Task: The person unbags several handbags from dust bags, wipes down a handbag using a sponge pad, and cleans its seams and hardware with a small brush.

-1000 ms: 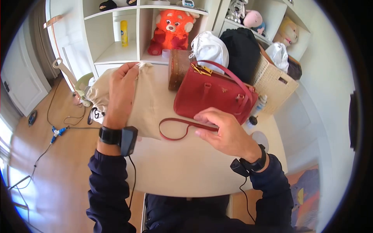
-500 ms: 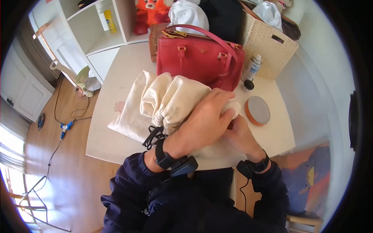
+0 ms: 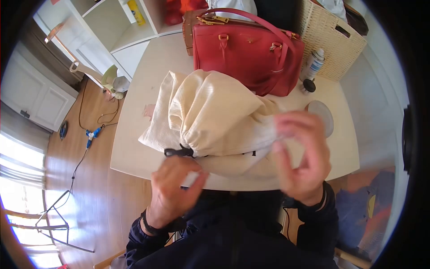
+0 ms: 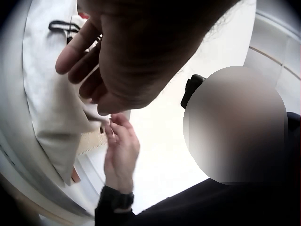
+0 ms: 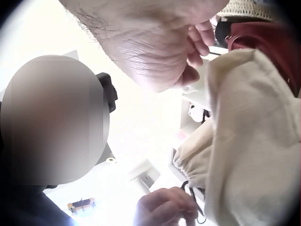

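A cream cloth bag (image 3: 224, 112) lies folded on the table, with a gathered edge and black cord (image 3: 179, 151) at its lower left. The left hand (image 3: 174, 190) is just below that cord, fingers loosely bent, a gap between thumb and forefinger. Beside the bag's right end, the blurred right hand (image 3: 304, 157) has thumb and fingers apart; whether it touches the cloth is unclear. In the left wrist view, the right hand (image 4: 121, 153) is by the cloth (image 4: 51, 103). The right wrist view shows the left hand (image 5: 164, 207) near the cord (image 5: 195, 200).
Behind the cloth bag stands a red handbag (image 3: 242, 56), with a brown case (image 3: 188, 36) partly behind it. A spray can (image 3: 313, 65), a black cap (image 3: 307, 86), a round disc (image 3: 323, 117) and a woven basket (image 3: 331, 40) are on the right.
The hands, together at the cloth's right end half a second ago, have parted: the left moved to the lower left, the right moved right. The red strap held earlier is out of sight.
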`<state>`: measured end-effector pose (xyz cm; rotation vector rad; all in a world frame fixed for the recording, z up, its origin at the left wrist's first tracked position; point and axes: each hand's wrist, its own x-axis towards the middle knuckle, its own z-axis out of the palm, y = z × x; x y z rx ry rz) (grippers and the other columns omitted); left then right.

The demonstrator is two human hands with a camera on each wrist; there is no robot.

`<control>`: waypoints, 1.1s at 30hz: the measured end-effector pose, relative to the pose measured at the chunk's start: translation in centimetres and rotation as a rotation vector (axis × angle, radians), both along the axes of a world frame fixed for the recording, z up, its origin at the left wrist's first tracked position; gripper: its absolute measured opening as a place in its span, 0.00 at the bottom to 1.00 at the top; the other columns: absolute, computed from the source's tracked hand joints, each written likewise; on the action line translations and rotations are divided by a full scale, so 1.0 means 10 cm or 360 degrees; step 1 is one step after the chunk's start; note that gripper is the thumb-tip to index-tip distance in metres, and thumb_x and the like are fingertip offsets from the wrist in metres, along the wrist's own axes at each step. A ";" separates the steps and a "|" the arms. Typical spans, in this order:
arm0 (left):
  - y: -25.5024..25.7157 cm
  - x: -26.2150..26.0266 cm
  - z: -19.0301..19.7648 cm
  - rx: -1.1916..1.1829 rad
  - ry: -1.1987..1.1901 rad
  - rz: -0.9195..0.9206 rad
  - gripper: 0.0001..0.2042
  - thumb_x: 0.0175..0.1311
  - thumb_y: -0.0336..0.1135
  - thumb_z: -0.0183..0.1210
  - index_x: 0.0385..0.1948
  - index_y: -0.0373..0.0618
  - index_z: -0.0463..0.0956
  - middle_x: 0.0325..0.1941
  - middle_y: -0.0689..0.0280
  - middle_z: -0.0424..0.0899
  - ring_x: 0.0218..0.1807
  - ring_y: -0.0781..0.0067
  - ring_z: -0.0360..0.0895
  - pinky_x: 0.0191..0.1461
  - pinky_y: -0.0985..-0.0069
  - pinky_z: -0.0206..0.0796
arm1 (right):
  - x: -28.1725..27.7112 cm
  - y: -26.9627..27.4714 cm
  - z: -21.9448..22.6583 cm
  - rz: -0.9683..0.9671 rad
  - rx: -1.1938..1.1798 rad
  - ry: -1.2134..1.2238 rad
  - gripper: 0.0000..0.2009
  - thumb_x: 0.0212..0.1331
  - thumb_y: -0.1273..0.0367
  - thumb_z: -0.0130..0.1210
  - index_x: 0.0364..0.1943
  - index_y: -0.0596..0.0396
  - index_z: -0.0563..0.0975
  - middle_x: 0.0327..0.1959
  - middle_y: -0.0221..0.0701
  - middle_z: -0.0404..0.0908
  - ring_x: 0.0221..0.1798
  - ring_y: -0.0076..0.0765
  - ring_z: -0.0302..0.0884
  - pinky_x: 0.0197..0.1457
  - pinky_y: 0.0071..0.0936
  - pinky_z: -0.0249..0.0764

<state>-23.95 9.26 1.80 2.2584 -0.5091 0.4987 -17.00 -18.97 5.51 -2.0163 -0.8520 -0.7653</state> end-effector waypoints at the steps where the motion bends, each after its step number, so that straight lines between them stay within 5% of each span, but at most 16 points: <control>1: 0.01 0.01 -0.04 -0.0021 0.0041 0.0383 0.13 0.53 0.25 0.80 0.36 0.41 0.85 0.40 0.60 0.87 0.42 0.57 0.85 0.37 0.66 0.78 | -0.03 0.11 0.05 0.0246 -0.0085 0.0001 0.22 0.54 0.79 0.70 0.55 0.61 0.81 0.62 0.46 0.82 0.56 0.52 0.84 0.62 0.43 0.79; 5: 0.00 0.19 -0.04 -0.0254 0.0028 0.0567 0.24 0.53 0.24 0.79 0.53 0.41 0.82 0.49 0.56 0.85 0.50 0.57 0.82 0.47 0.66 0.76 | 0.00 0.54 0.03 0.0452 -0.0304 0.0133 0.31 0.50 0.77 0.76 0.62 0.60 0.79 0.64 0.43 0.81 0.60 0.52 0.82 0.61 0.42 0.80; 7: 0.02 0.24 -0.05 -0.0299 0.0055 0.0540 0.31 0.53 0.24 0.79 0.62 0.40 0.79 0.55 0.55 0.84 0.54 0.57 0.82 0.51 0.65 0.76 | 0.09 0.70 0.01 0.0173 -0.0383 0.0007 0.32 0.47 0.76 0.78 0.62 0.58 0.80 0.60 0.42 0.82 0.56 0.57 0.83 0.58 0.45 0.81; 10: 0.05 0.33 -0.01 -0.0123 -0.0140 0.0370 0.33 0.56 0.25 0.79 0.66 0.39 0.79 0.57 0.56 0.87 0.57 0.60 0.83 0.54 0.67 0.76 | 0.33 0.74 -0.06 0.0082 -0.0332 -0.0069 0.21 0.53 0.75 0.73 0.52 0.57 0.80 0.52 0.40 0.84 0.51 0.55 0.85 0.52 0.44 0.81; 12: 0.05 0.40 0.12 -0.0226 0.0020 0.0338 0.31 0.58 0.26 0.78 0.66 0.38 0.80 0.57 0.56 0.87 0.56 0.61 0.84 0.54 0.68 0.76 | 0.42 0.72 0.03 0.0113 -0.0291 0.0083 0.10 0.61 0.74 0.66 0.43 0.58 0.78 0.43 0.40 0.86 0.46 0.55 0.86 0.46 0.43 0.81; 15: 0.07 0.57 0.22 -0.0406 0.0133 0.0278 0.28 0.63 0.31 0.78 0.65 0.36 0.81 0.52 0.59 0.90 0.51 0.69 0.86 0.52 0.72 0.75 | 0.58 0.69 0.18 0.0225 0.0037 0.0307 0.08 0.64 0.74 0.64 0.44 0.59 0.79 0.40 0.42 0.86 0.42 0.59 0.85 0.44 0.43 0.81; 17: 0.04 0.71 0.43 -0.0741 0.0247 0.0057 0.28 0.63 0.31 0.78 0.65 0.34 0.80 0.46 0.64 0.91 0.48 0.76 0.85 0.51 0.75 0.74 | 0.70 0.65 0.32 0.0245 0.0090 0.0193 0.07 0.66 0.74 0.63 0.45 0.61 0.79 0.38 0.43 0.87 0.38 0.54 0.87 0.42 0.42 0.81; 20: -0.02 0.92 0.79 -0.0673 0.0087 -0.0029 0.26 0.65 0.27 0.74 0.65 0.36 0.80 0.40 0.69 0.90 0.43 0.81 0.82 0.49 0.77 0.73 | 0.89 0.60 0.55 0.0338 0.0459 0.0635 0.09 0.69 0.70 0.62 0.44 0.64 0.82 0.38 0.44 0.89 0.37 0.34 0.86 0.43 0.35 0.80; 25: -0.07 1.28 1.13 -0.0752 0.0100 -0.0183 0.24 0.67 0.23 0.69 0.66 0.36 0.81 0.41 0.70 0.89 0.41 0.84 0.79 0.47 0.81 0.72 | 1.19 0.44 0.73 0.0254 0.0444 0.0594 0.10 0.68 0.68 0.63 0.45 0.63 0.84 0.38 0.44 0.90 0.37 0.40 0.88 0.44 0.36 0.80; 30: -0.14 1.53 1.30 -0.0940 0.0157 -0.0386 0.20 0.73 0.24 0.65 0.65 0.31 0.80 0.48 0.64 0.91 0.49 0.79 0.85 0.59 0.77 0.77 | 1.29 0.28 0.75 -0.0118 0.0202 0.0394 0.11 0.66 0.68 0.63 0.45 0.61 0.85 0.38 0.45 0.91 0.41 0.54 0.89 0.45 0.42 0.81; 33: -0.15 1.63 1.39 -0.1028 0.0357 -0.0418 0.17 0.77 0.28 0.64 0.63 0.32 0.81 0.49 0.64 0.91 0.48 0.80 0.85 0.55 0.79 0.76 | 1.29 0.24 0.75 -0.0129 0.0153 0.0463 0.10 0.66 0.67 0.65 0.44 0.60 0.85 0.37 0.45 0.91 0.41 0.54 0.89 0.45 0.44 0.82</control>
